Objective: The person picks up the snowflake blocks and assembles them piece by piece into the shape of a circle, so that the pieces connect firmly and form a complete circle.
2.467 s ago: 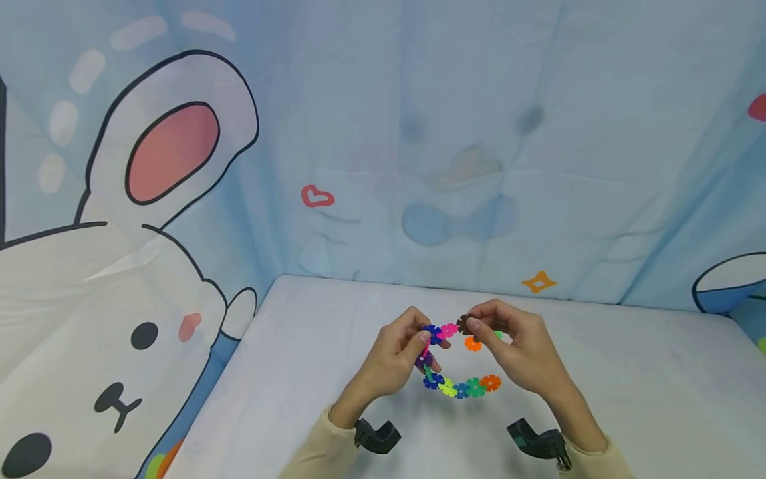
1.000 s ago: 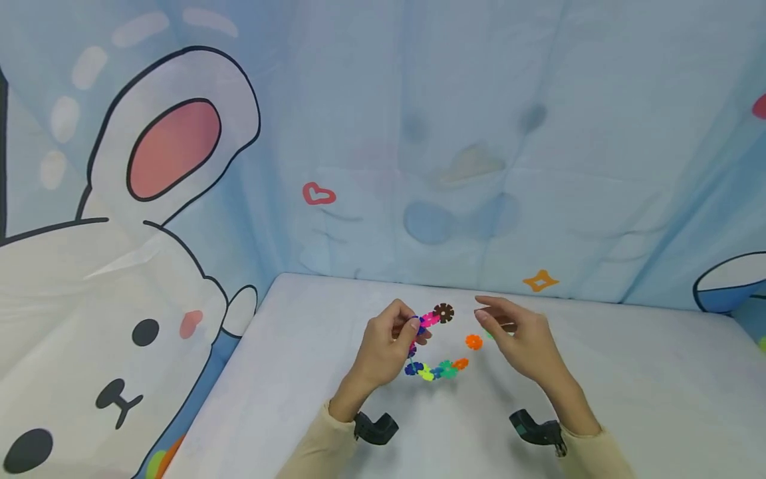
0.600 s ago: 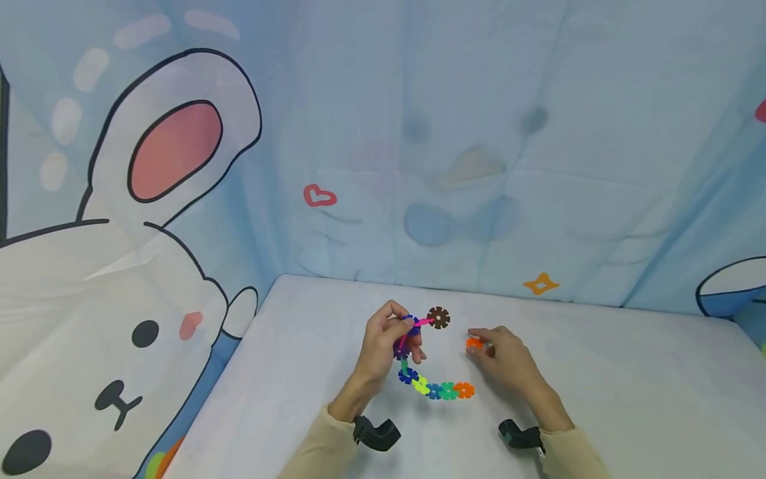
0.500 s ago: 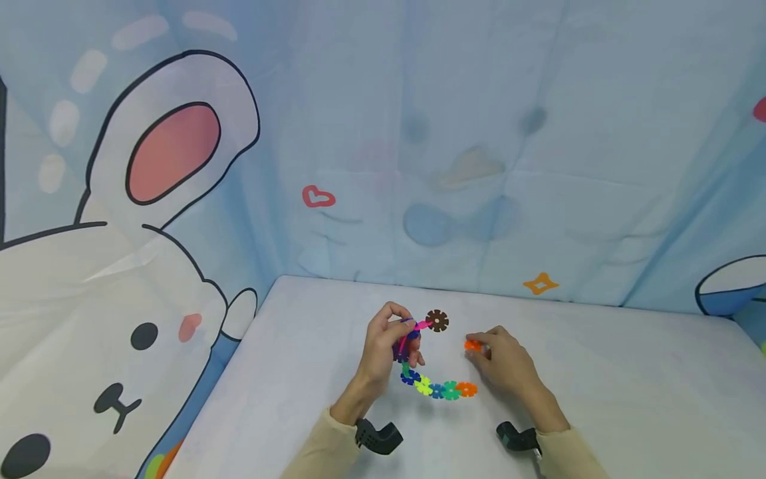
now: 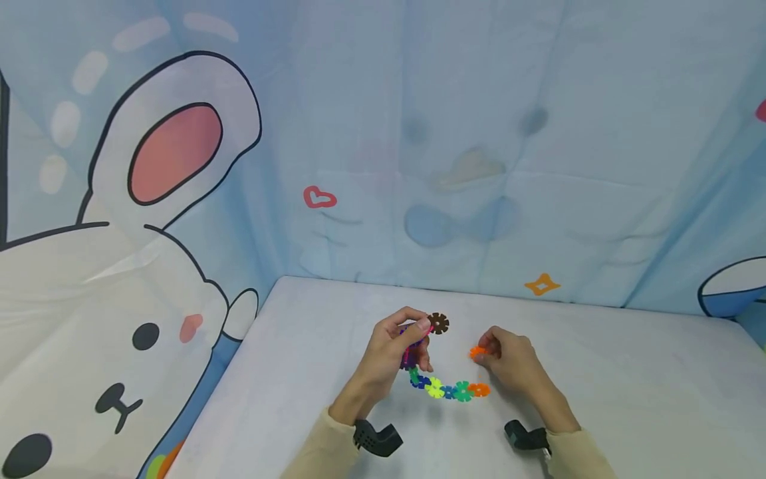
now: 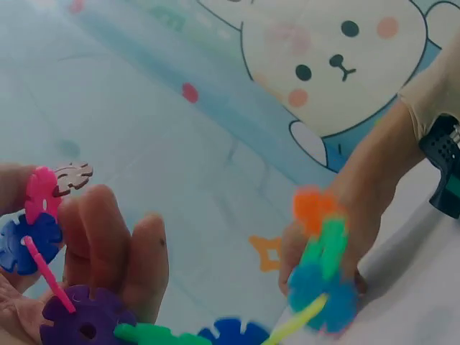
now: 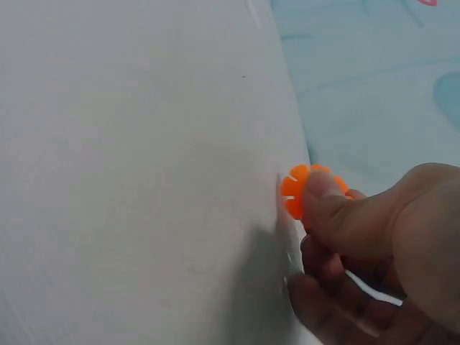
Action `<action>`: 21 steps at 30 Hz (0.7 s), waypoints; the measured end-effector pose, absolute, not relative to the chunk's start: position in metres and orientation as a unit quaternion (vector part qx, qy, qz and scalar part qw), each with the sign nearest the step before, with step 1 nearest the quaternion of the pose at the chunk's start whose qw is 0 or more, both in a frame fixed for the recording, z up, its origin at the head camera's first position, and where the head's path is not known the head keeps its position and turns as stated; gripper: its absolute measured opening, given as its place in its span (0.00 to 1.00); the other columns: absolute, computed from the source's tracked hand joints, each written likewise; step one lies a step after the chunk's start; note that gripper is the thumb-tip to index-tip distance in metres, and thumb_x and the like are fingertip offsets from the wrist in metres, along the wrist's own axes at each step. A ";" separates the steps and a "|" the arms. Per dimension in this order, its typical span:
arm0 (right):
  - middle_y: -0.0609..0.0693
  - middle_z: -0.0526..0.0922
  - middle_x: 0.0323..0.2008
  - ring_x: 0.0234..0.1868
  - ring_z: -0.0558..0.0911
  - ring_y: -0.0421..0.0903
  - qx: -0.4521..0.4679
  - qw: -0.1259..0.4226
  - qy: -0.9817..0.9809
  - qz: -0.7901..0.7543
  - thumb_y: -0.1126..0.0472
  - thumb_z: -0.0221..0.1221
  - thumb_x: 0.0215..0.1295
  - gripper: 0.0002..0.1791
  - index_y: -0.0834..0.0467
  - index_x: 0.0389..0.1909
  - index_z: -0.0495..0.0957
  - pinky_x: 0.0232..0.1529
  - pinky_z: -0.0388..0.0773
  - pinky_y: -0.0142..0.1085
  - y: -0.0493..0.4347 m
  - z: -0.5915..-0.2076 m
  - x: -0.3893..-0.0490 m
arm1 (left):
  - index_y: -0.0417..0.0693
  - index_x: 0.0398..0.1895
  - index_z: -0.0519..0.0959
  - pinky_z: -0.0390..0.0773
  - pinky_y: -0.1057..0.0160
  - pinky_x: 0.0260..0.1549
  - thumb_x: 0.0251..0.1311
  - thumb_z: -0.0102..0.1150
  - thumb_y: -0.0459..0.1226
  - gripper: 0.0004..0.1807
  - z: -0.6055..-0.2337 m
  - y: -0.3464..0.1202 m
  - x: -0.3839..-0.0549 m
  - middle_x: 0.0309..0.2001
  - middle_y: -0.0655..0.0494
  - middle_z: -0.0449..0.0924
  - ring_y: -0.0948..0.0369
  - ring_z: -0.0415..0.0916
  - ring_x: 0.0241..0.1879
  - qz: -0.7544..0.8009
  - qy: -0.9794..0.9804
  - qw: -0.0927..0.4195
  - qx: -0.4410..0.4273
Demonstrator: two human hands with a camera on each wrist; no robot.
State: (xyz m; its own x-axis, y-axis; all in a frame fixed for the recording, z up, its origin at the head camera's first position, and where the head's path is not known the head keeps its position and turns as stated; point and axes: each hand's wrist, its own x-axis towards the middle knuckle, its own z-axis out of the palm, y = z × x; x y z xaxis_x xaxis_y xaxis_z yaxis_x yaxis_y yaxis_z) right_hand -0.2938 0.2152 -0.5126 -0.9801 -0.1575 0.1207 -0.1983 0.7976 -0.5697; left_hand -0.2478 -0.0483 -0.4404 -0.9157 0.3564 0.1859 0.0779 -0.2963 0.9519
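Observation:
My left hand (image 5: 383, 349) pinches a chain of interlocking snowflake discs (image 5: 435, 388) near its upper end. A brown disc (image 5: 439, 323) sticks out past the thumb, joined to a pink one (image 6: 43, 192). Below the fingers the chain curves right through purple (image 6: 88, 316), green, blue and yellow discs, ending in an orange end disc (image 5: 479, 390). Between thumb and fingertips my right hand (image 5: 513, 359) holds a separate orange disc (image 7: 296, 194), apart from the chain. The hand hides part of that disc.
A white-covered table (image 5: 598, 372) lies beneath both hands. Behind it hangs a light blue curtain (image 5: 359, 133) with a large printed white rabbit at left. Dark camera mounts (image 5: 378, 438) sit on both wrists.
My right hand let go of the brown disc, dropped to the table and picked up the loose orange disc. My left hand moved left with the chain, then slightly back right.

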 end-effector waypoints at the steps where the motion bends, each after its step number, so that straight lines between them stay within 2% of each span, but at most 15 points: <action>1: 0.49 0.83 0.32 0.33 0.78 0.45 0.101 0.047 -0.946 0.306 0.69 0.73 0.62 0.11 0.62 0.43 0.82 0.35 0.78 0.34 0.217 -0.512 -0.294 | 0.39 0.49 0.76 0.88 0.64 0.30 0.79 0.56 0.39 0.11 -0.440 -0.048 -0.248 0.24 0.59 0.75 0.66 0.77 0.19 0.783 0.585 0.092 0.187; 6: 0.49 0.88 0.31 0.31 0.84 0.44 0.124 0.123 -0.928 0.330 0.71 0.70 0.65 0.08 0.61 0.43 0.87 0.32 0.80 0.30 0.220 -0.503 -0.294 | 0.45 0.48 0.74 0.89 0.63 0.28 0.81 0.53 0.39 0.07 -0.440 -0.045 -0.248 0.24 0.59 0.74 0.65 0.76 0.17 0.790 0.576 0.086 0.192; 10: 0.51 0.90 0.29 0.27 0.87 0.45 0.147 0.204 -0.904 0.345 0.71 0.73 0.62 0.07 0.61 0.38 0.87 0.28 0.81 0.26 0.215 -0.490 -0.290 | 0.38 0.50 0.73 0.88 0.63 0.26 0.81 0.52 0.40 0.11 -0.441 -0.044 -0.246 0.24 0.58 0.74 0.65 0.76 0.16 0.797 0.573 0.064 0.181; 14: 0.50 0.89 0.28 0.24 0.83 0.40 0.177 0.288 -0.871 0.357 0.72 0.75 0.58 0.09 0.61 0.36 0.85 0.27 0.78 0.21 0.208 -0.474 -0.284 | 0.31 0.52 0.71 0.87 0.65 0.26 0.81 0.52 0.40 0.16 -0.441 -0.043 -0.244 0.24 0.59 0.74 0.66 0.75 0.17 0.801 0.572 0.048 0.171; 17: 0.49 0.89 0.29 0.25 0.82 0.38 0.204 0.330 -0.848 0.361 0.73 0.76 0.56 0.11 0.60 0.36 0.84 0.30 0.78 0.18 0.199 -0.458 -0.276 | 0.28 0.52 0.71 0.87 0.65 0.26 0.81 0.52 0.40 0.17 -0.439 -0.041 -0.242 0.24 0.59 0.74 0.67 0.76 0.17 0.800 0.574 0.040 0.170; 21: 0.47 0.90 0.32 0.28 0.84 0.40 0.261 0.372 -0.818 0.355 0.76 0.77 0.50 0.16 0.60 0.35 0.83 0.33 0.80 0.20 0.185 -0.438 -0.262 | 0.28 0.52 0.72 0.87 0.67 0.26 0.81 0.53 0.39 0.17 -0.438 -0.038 -0.240 0.25 0.59 0.74 0.67 0.76 0.18 0.796 0.580 0.031 0.172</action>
